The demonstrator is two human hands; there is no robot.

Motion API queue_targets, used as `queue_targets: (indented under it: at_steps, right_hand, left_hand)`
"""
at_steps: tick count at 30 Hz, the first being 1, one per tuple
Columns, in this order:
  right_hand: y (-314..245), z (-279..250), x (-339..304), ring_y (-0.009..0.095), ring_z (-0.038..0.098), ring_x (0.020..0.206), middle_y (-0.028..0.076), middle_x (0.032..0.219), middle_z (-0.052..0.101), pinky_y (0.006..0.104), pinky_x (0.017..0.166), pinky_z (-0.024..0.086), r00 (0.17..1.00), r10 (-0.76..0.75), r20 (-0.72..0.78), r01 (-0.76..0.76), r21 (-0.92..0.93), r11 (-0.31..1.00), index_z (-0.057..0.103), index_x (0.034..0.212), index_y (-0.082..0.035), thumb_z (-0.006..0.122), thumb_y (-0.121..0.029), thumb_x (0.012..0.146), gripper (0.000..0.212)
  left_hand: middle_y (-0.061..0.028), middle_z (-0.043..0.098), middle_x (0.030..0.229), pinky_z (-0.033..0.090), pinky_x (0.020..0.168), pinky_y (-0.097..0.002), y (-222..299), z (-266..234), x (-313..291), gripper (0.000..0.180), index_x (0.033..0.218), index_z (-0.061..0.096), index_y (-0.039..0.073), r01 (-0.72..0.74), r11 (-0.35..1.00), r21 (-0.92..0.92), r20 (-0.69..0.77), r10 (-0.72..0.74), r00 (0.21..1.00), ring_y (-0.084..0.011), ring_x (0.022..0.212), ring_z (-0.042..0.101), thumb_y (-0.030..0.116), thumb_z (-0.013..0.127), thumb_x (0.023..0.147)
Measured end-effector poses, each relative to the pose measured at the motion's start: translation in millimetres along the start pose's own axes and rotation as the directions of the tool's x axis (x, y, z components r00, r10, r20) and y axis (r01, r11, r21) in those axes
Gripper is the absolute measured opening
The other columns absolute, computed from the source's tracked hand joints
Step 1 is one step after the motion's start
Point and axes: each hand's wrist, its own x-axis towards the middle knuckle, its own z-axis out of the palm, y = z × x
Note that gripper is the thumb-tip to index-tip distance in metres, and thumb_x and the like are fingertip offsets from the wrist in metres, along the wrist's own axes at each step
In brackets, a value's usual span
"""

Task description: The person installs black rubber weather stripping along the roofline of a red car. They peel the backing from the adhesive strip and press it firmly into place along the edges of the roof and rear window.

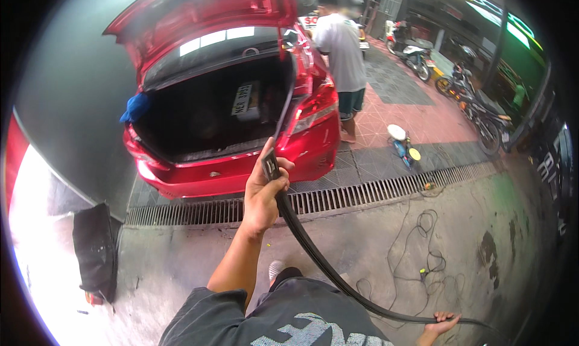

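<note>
A long, bendy black trim strip curves across my front from the middle of the head view down to the lower right. My left hand is closed round its upper end, held up before the rear of a red car. Low on the right, my right hand grips the strip near its other end, with a thin tail running on past the fingers. The car's trunk lid is raised, and a white licence plate lies inside the dark trunk. A blue cloth hangs at the trunk's left corner.
Beyond the car's right side stands a person in a white shirt. A blue power tool rests on the tiles, its cord looped over the concrete. A drain grate crosses the floor. Motorcycles are parked at right; a black sheet stands left.
</note>
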Motion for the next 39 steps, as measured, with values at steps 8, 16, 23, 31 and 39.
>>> queue_targets:
  at_steps: [8, 16, 23, 31, 39]
  right_hand:
    - [99, -58, 66, 0.033, 0.068, 0.129, 0.010, 0.138, 0.068, 0.0528, 0.110, 0.053, 0.920, 0.371, -0.128, -0.369, 0.036, 0.929, 0.058, 0.142, -0.010, 0.057, -0.050, 0.117, 0.047]
    - [140, -59, 78, 0.035, 0.068, 0.136, 0.010, 0.144, 0.072, 0.0617, 0.116, 0.052, 0.827, 0.538, -0.163, -0.535, 0.062, 0.842, 0.056, 0.144, -0.009, 0.051, -0.037, 0.119, 0.037]
    - [188, 9, 193, 0.030, 0.077, 0.107, 0.014, 0.120, 0.073, 0.0516, 0.096, 0.063, 0.799, 0.492, -0.346, -0.485, 0.114, 0.867, 0.057, 0.140, -0.003, 0.061, -0.025, 0.113, 0.035]
    - [214, 190, 346, 0.011, 0.055, 0.062, -0.008, 0.071, 0.052, 0.0304, 0.061, 0.055, 0.728, 0.553, -0.405, -0.552, 0.131, 0.823, 0.056, 0.104, -0.022, 0.079, -0.035, 0.103, 0.027]
    - [322, 412, 456, 0.015, 0.058, 0.066, 0.001, 0.081, 0.052, 0.0339, 0.062, 0.054, 0.698, 0.602, -0.388, -0.583, 0.182, 0.792, 0.051, 0.117, -0.012, 0.060, -0.035, 0.110, 0.026]
  left_hand:
    - [-0.0092, 0.075, 0.125, 0.047, 0.094, -0.0234, -40, 114, 4, 0.079, 0.171, 0.052, 0.006, -0.165, 0.928, 0.335, 0.269, 0.073, 0.960, -0.0068, 0.100, 0.058, -0.019, 0.053, 0.096]
    - [-0.0168, 0.074, 0.122, 0.055, 0.088, -0.0294, -100, 148, 102, 0.067, 0.164, 0.048, -0.008, -0.028, 0.995, 0.097, -0.009, 0.029, 1.000, -0.0148, 0.098, 0.066, -0.009, 0.062, 0.099]
    - [-0.0052, 0.057, 0.102, 0.050, 0.076, -0.0310, -114, 161, 239, 0.063, 0.181, 0.024, 0.028, -0.191, 0.974, -0.120, 0.129, 0.206, 0.970, -0.0114, 0.077, 0.049, 0.033, 0.050, 0.124]
    - [0.0022, 0.037, 0.081, 0.036, 0.057, -0.0248, -185, 197, 428, 0.053, 0.167, 0.043, 0.000, -0.049, 0.751, -0.659, 0.095, 0.148, 0.984, -0.0078, 0.062, 0.034, 0.035, 0.040, 0.127]
    - [0.0015, 0.038, 0.079, 0.036, 0.049, -0.0247, -232, 292, 592, 0.044, 0.153, 0.048, -0.008, -0.038, 0.669, -0.742, 0.151, 0.222, 0.963, -0.0067, 0.059, 0.036, 0.026, 0.042, 0.125]
